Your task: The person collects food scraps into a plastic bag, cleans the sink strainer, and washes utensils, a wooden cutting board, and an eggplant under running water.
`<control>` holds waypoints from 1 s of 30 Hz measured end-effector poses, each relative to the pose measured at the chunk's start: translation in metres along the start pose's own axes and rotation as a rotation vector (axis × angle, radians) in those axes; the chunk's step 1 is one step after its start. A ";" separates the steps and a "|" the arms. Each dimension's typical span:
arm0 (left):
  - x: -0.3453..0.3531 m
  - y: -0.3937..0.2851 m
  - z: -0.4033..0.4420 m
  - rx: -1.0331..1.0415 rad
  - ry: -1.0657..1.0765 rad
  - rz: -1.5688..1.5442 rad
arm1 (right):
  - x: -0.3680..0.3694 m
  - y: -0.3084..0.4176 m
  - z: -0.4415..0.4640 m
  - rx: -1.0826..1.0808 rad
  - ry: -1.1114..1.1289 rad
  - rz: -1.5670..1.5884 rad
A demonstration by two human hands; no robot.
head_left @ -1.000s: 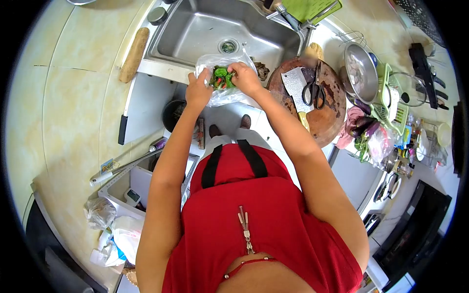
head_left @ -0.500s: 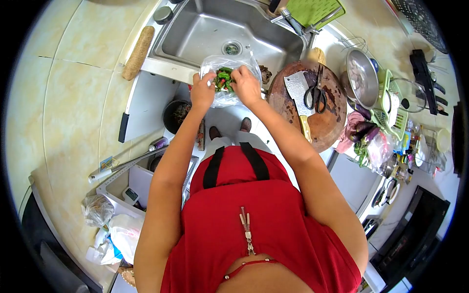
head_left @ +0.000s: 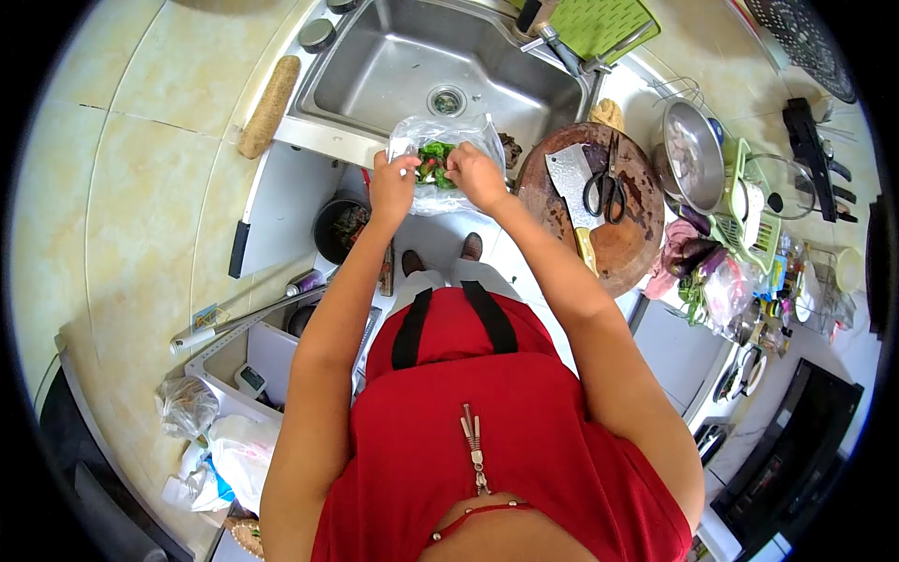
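In the head view, both hands work at a clear plastic bag (head_left: 440, 199) at the near edge of a metal sink (head_left: 403, 75). The bag lies open, and green and red vegetables (head_left: 434, 161) show in its mouth, between the two hands. The left hand (head_left: 393, 187) is closed on the left edge of the bag, pinching the plastic between thumb and fingers. The right hand (head_left: 478, 176) has its fingers curled at the right side of the vegetables, touching them; whether it grips a piece cannot be made out.

Just right of the bag is a dark clump (head_left: 510, 150), too small to identify. Farther right stands a round wooden chopping board (head_left: 629, 248). A cleaver (head_left: 569, 178) lies flat on it, its yellow handle towards the person, with a pair of black-handled scissors (head_left: 606, 195) beside the blade. Beyond the board are a metal bowl (head_left: 676, 169) with pale contents and a green rack (head_left: 770, 242); a pink cloth (head_left: 658, 267) and some eggplants (head_left: 695, 255) lie nearer the person.

To the left of the sink, a long brown root (head_left: 270, 106) lies on the ledge. Below the counter, left of the person's feet, is a dark pot (head_left: 326, 234) holding scraps.
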State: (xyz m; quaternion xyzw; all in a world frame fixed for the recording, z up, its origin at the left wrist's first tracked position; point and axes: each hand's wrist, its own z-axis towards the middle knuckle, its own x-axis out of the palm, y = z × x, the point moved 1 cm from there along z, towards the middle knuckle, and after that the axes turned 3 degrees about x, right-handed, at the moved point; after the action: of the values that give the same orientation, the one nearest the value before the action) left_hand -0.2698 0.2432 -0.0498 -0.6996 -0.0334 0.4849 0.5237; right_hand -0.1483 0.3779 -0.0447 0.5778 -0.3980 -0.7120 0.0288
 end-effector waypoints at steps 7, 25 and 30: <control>-0.003 -0.001 -0.001 0.089 -0.011 -0.135 | -0.008 0.006 0.001 0.086 -0.012 0.298; -0.013 -0.014 -0.008 0.132 0.137 -0.066 | -0.011 0.037 -0.005 -0.106 -0.064 -0.065; -0.008 0.000 -0.002 0.103 0.176 -0.230 | -0.010 0.032 -0.005 -0.139 -0.153 -0.139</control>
State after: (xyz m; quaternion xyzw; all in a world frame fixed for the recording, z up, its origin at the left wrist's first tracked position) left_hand -0.2724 0.2377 -0.0447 -0.7032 -0.0421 0.3595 0.6120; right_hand -0.1546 0.3585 -0.0171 0.5445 -0.3075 -0.7802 -0.0109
